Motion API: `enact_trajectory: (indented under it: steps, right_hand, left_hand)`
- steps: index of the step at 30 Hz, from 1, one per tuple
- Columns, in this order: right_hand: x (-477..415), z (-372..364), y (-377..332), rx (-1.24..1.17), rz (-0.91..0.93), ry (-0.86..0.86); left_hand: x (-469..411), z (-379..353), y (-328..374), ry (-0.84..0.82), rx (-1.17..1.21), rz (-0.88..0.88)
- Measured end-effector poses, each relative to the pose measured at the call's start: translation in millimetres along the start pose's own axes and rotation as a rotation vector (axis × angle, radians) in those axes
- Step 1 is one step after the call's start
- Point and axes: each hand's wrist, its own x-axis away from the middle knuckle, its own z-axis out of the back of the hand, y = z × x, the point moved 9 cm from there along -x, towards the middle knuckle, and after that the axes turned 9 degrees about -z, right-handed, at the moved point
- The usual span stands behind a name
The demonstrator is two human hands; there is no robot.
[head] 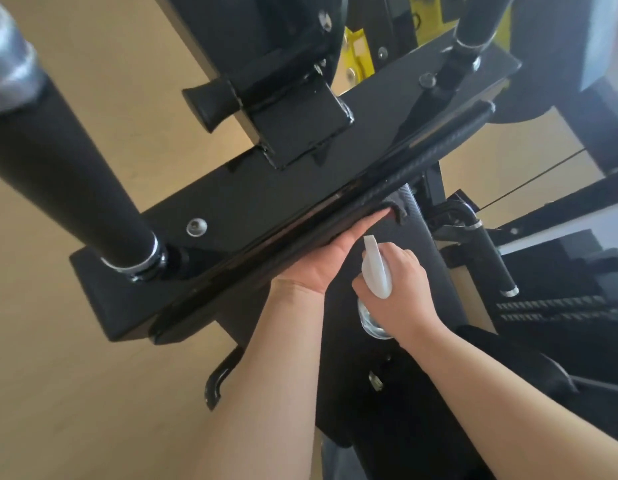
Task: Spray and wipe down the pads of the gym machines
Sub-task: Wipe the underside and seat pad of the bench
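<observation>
A long black pad (335, 216) runs diagonally across the middle of the view, mounted on the machine's black plate. My left hand (321, 261) reaches under the pad's lower face with straight fingers pressing a dark grey cloth (399, 206) against it; most of the fingers are hidden behind the pad. My right hand (394, 292) grips a clear spray bottle (377, 271) with a white trigger head, held just right of the left hand, nozzle pointing up toward the pad. A second black pad (415, 237) lies below the hands.
A thick black foam-covered handle (68, 178) with a chrome collar crosses the left side. A black bracket with a knob (276, 109) sits above the pad. Another grip (491, 261) and a weight stack (560, 310) stand at the right. Wooden floor (75, 375) shows at the left.
</observation>
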Motion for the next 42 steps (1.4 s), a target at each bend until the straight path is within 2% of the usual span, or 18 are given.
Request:
enact_trajectory:
  steps: [3, 7, 10, 16, 19, 23, 27, 30, 32, 35, 36, 38, 40, 42]
  right_hand:
    - [3.9, -3.2, -7.4, -0.014, 0.005, -0.003]
    - [7.7, -14.2, -25.8, -0.066, 0.050, -0.051]
    - [10.0, -15.9, -31.5, -0.104, 0.073, -0.064]
    - [2.1, -5.2, -11.9, -0.068, 0.006, -0.080]
    - [-2.0, 3.6, -3.1, -0.085, -0.035, -0.026]
    - [-3.6, 9.3, 21.4, -0.174, -0.201, -0.001]
    - [7.1, -4.5, 57.7, -0.350, -0.406, -0.008]
    - [24.6, -20.3, 71.9, -0.426, -0.488, 0.034]
    - [40.1, -28.7, 77.6, -0.474, -0.538, 0.081]
    - [61.7, -35.2, 84.3, -0.542, -0.614, 0.172]
    - [67.3, -36.3, 83.9, -0.556, -0.627, 0.188]
    - [82.1, -37.8, 82.8, -0.592, -0.650, 0.224]
    - [94.1, -37.9, 81.5, -0.611, -0.653, 0.253]
    - [102.2, -32.8, 82.0, -0.610, -0.641, 0.289]
  left_hand:
    - [31.9, -22.6, 13.2, -0.251, 0.082, -0.121]
    - [70.8, 5.6, 39.2, -0.087, 0.007, -0.345]
    - [96.9, 20.6, 45.1, -0.002, -0.010, -0.393]
    - [129.4, 58.7, 26.5, 0.199, -0.167, -0.312]
    - [136.3, 74.1, 16.3, 0.340, -0.261, -0.268]
    - [130.3, 82.1, 18.6, 0.444, -0.491, -0.219]
    - [117.9, 90.9, 19.4, 0.462, -0.798, -0.029]
    - [118.6, 109.3, 28.0, 0.395, -0.798, 0.101]
    - [126.6, 127.0, 39.0, 0.413, -0.802, 0.162]
    - [129.8, 131.8, 61.4, 0.396, -1.081, 0.111]
    - [127.0, 128.4, 68.4, 0.346, -1.216, 0.090]
    - [121.4, 107.5, 67.6, 0.222, -1.318, 0.072]
    - [117.1, 93.4, 58.7, 0.129, -1.205, 0.095]
    - [113.0, 80.3, 44.6, 0.158, -0.956, 0.110]
